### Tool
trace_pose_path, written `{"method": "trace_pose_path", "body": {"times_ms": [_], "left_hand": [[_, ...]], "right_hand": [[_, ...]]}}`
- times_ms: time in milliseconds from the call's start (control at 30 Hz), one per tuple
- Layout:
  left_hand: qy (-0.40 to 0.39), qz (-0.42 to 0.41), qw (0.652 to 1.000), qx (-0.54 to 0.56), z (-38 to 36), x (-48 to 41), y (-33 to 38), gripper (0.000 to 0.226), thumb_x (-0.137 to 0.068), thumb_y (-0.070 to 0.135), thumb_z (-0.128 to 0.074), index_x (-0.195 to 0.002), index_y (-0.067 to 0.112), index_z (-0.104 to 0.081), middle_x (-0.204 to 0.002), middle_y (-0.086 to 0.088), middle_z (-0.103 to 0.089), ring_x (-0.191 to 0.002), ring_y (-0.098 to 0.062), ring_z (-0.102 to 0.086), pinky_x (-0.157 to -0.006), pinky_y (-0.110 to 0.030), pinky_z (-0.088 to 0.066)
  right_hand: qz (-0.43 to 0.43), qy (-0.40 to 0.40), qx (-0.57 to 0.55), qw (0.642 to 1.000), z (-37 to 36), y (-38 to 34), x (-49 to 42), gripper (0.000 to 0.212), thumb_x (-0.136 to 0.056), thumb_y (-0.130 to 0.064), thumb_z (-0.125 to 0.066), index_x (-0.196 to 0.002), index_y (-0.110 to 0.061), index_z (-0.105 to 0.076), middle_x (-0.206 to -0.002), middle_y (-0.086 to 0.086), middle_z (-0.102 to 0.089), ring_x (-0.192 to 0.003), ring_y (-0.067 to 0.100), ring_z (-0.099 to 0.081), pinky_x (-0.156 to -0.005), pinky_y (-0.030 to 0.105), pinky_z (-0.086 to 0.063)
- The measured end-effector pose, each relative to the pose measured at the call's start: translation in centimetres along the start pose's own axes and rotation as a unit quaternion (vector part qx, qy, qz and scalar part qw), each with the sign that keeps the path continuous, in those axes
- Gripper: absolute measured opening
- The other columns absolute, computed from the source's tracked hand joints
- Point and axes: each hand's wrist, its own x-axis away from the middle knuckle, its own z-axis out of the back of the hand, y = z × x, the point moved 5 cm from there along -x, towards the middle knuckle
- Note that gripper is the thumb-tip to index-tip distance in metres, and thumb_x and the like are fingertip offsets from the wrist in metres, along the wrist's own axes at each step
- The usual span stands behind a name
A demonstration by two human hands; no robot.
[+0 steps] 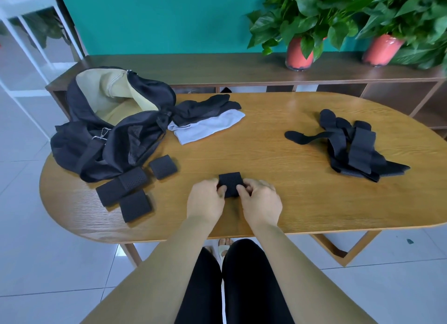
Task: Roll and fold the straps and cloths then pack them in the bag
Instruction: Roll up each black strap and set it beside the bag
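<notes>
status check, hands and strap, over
Left hand and right hand pinch rolled strap. Finished rolls beside open bag; loose straps wait right. Nothing blocking.

Black rolled strap (231, 182) front centre; other rolled straps (135, 206) beside open black bag (116, 135) on the left; black and white cloths (208, 125) behind; loose straps (350, 147) piled right.

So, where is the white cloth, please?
In the head view, the white cloth lies left of centre on the table, beside the bag, partly under a dark cloth.
</notes>
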Motion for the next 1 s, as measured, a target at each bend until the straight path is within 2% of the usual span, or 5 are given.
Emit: {"method": "trace_pose_path", "body": {"times_ms": [233,433,600,800,1000], "left_hand": [[0.024,-0.008,1.000,0.001,0.3,0.1,0.5,0.022,-0.094,0.023,-0.055,-0.114,0.013,-0.053,-0.092,-0.004,-0.061,-0.083,-0.021,-0.060,-0.070,-0.033,-0.051],[-0.002,-0.141,0.987,-0.079,0.2,1.9,0.1,0.041,-0.094,0.011,-0.048,-0.134,0.022,-0.051,-0.123,-0.001,-0.048,-0.096,-0.021,-0.059,-0.078,-0.032,-0.050],[0.062,-0.229,0.941,-0.241,2.3,3.0,-0.6,0.051,-0.065,0.005,-0.071,-0.113,0.022,-0.070,-0.108,0.007,-0.063,-0.101,-0.020,-0.045,-0.071,-0.032,-0.026],[0.093,-0.195,0.924,-0.316,5.6,3.8,-5.0,0.045,-0.047,0.005,-0.074,-0.091,0.017,-0.073,-0.094,0.003,-0.068,-0.104,-0.023,-0.044,-0.083,-0.041,-0.025],[0.042,-0.115,0.935,-0.332,8.6,5.0,-9.2,0.061,-0.062,0.004,-0.070,-0.121,0.015,-0.064,-0.115,0.000,-0.065,-0.114,-0.024,-0.047,-0.087,-0.041,-0.023]], "right_hand": [[0.036,0.023,0.005,0.999,0.1,-0.6,0.3,0.024,-0.091,-0.028,-0.058,-0.113,-0.023,-0.063,-0.100,-0.005,-0.062,-0.096,0.016,-0.053,-0.076,0.033,-0.047],[0.077,0.023,0.013,0.997,-0.2,-0.5,0.6,0.022,-0.093,-0.019,-0.054,-0.106,-0.024,-0.071,-0.105,-0.006,-0.065,-0.097,0.019,-0.050,-0.075,0.032,-0.043],[0.114,-0.029,0.011,0.993,-1.0,-1.6,1.2,0.032,-0.093,-0.011,-0.050,-0.116,-0.024,-0.068,-0.112,-0.009,-0.063,-0.105,0.017,-0.045,-0.081,0.028,-0.035],[0.168,-0.133,0.034,0.976,-4.0,-6.1,2.5,0.043,-0.095,-0.007,-0.043,-0.129,-0.028,-0.058,-0.123,-0.013,-0.055,-0.114,0.015,-0.036,-0.090,0.028,-0.031],[0.208,-0.178,0.026,0.961,-6.9,-10.5,4.1,0.049,-0.093,-0.005,-0.042,-0.134,-0.028,-0.054,-0.125,-0.012,-0.052,-0.117,0.014,-0.034,-0.094,0.030,-0.031]]}}
